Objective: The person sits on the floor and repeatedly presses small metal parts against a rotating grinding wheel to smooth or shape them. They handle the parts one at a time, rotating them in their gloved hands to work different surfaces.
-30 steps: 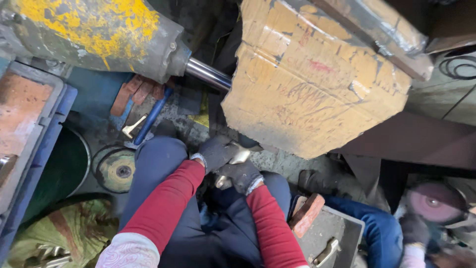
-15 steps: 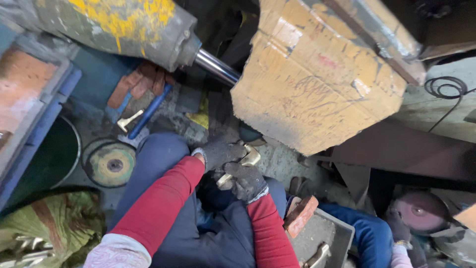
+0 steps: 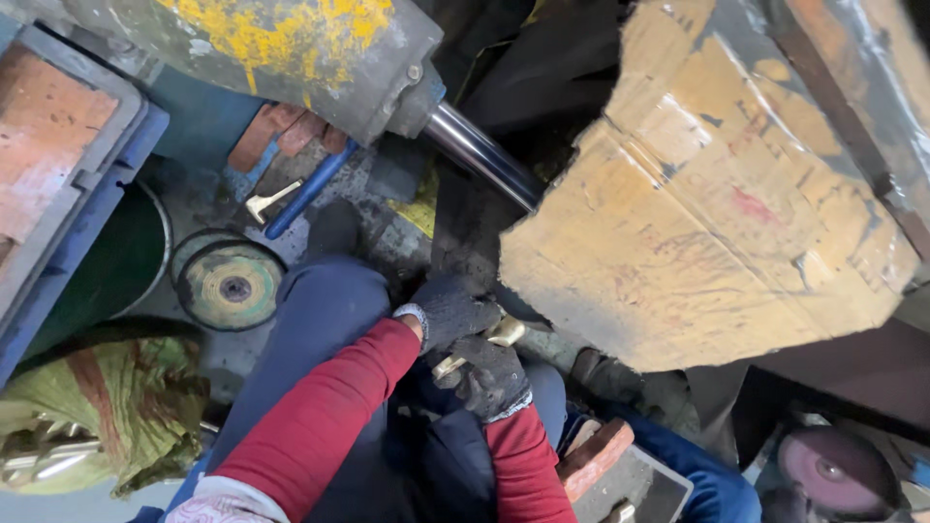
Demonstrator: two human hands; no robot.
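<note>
Both my hands wear dark work gloves and red sleeves and meet above my lap. My left hand [image 3: 451, 312] and my right hand [image 3: 492, 374] are closed together around a small brass-coloured metal part [image 3: 506, 332]; a second bit of it shows lower between the gloves. My knees in dark blue trousers sit below the hands. Most of the part is hidden by the fingers.
A big yellow-stained cylinder [image 3: 291, 48] with a shiny rod [image 3: 480, 152] runs overhead. A worn cardboard sheet [image 3: 697, 203] hangs at right. A grinding disc [image 3: 232, 287], a blue-handled hammer [image 3: 305, 192], a blue crate [image 3: 68, 194], a green cloth [image 3: 107, 407] lie left. Another person's blue trouser leg [image 3: 693, 475] and a pink disc [image 3: 833, 470] are at lower right.
The view has shifted closer and slightly left. My hands stay clasped on the brass part, with my right hand turned a little around it.
</note>
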